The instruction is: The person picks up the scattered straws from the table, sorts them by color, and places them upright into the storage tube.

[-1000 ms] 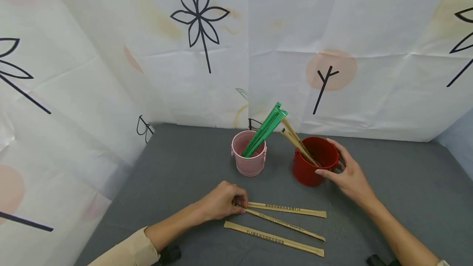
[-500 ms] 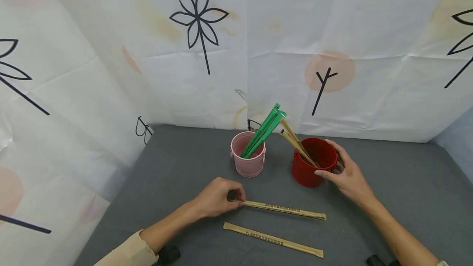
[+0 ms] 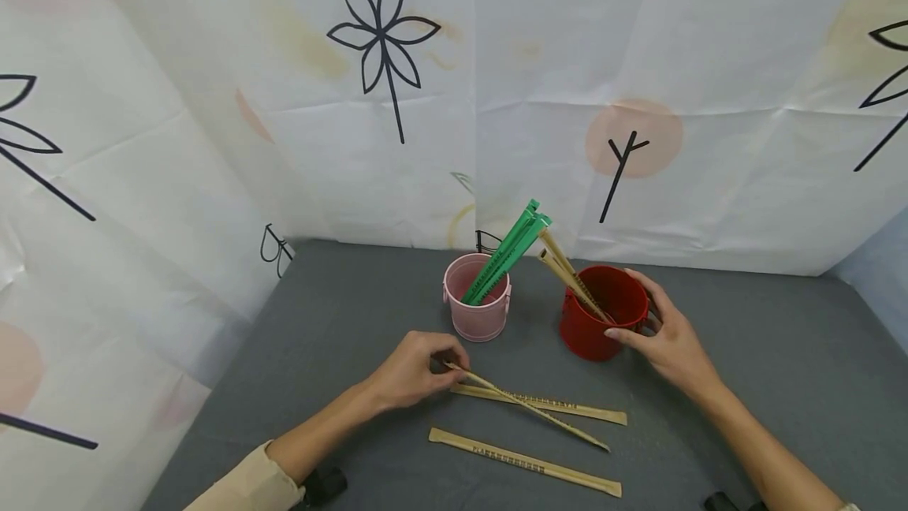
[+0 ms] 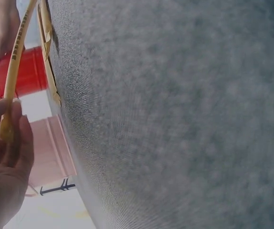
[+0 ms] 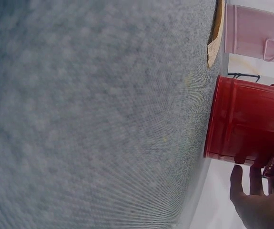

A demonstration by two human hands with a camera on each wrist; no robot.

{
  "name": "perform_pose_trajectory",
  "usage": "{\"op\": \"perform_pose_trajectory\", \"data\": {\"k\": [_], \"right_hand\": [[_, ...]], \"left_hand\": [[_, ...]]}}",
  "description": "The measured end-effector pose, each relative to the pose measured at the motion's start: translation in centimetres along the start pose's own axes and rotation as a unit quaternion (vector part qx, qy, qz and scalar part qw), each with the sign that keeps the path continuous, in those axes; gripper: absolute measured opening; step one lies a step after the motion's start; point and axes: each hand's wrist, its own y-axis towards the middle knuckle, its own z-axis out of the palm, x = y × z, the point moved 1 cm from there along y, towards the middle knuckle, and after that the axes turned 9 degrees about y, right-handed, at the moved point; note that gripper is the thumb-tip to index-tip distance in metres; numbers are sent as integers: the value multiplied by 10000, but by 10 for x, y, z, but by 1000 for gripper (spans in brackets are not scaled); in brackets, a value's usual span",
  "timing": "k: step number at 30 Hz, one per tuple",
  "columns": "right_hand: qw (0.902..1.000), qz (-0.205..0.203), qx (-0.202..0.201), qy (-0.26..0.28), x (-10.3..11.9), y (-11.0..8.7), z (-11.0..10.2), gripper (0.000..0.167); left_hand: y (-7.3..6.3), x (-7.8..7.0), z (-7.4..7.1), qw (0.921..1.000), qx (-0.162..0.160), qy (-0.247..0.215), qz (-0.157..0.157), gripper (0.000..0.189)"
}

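As the left hand (image 3: 418, 369) pinches it by one end, a slim tan straw (image 4: 13, 71) slants across the middle of the tabletop (image 3: 340, 298), its long axis running from the fingers toward the near right. The pinched end is raised, and the straw passes over a second tan straw (image 3: 589, 411) that lies flat. A third tan straw (image 3: 525, 461) lies nearer the person, also pointing near right.

The left hand is nearly closed, thumb and fingertips meeting on the straw. The right hand (image 3: 667, 341) is partly curled around the side of a red bucket (image 3: 589, 341), with the thumb at the near rim. Tan straws (image 3: 576, 284) lean left out of that bucket; beside it, a pink bucket (image 3: 478, 323) holds green straws (image 3: 505, 259) leaning right.

In the left wrist view the held straw's far end is cut off at the top, and whether that end touches the tabletop is hard to tell. Dark print on the straw is too small to read. The red bucket partly hides the right fingers.
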Motion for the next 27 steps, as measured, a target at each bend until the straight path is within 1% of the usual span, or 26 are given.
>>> {"op": "perform_pose_trajectory", "data": {"k": [5,8,10,14,17,21,27], "right_hand": [[10000,35,-2,-31,0,-1,0,91],[10000,53,-9,-37,0,-1,0,91],[10000,57,-14,-31,0,-1,0,91],[10000,30,-1,-35,0,0,0,91],[10000,8,5,-46,1,1,0,91],[10000,-7,1,-49,1,2,-1,90],[10000,-28,-16,-95,1,0,-1,90]], "left_hand": [[1,-1,-3,9995,-213,-242,40,17],[3,-4,-7,9987,-329,-357,132,18],[5,-9,-10,9979,-404,-441,230,18],[9,-28,-24,9962,-535,-532,434,18],[12,-39,-34,9949,-668,-479,577,18],[15,-44,-41,9929,-852,-514,654,19],[20,-47,-47,9886,-1124,-613,788,19]]}}
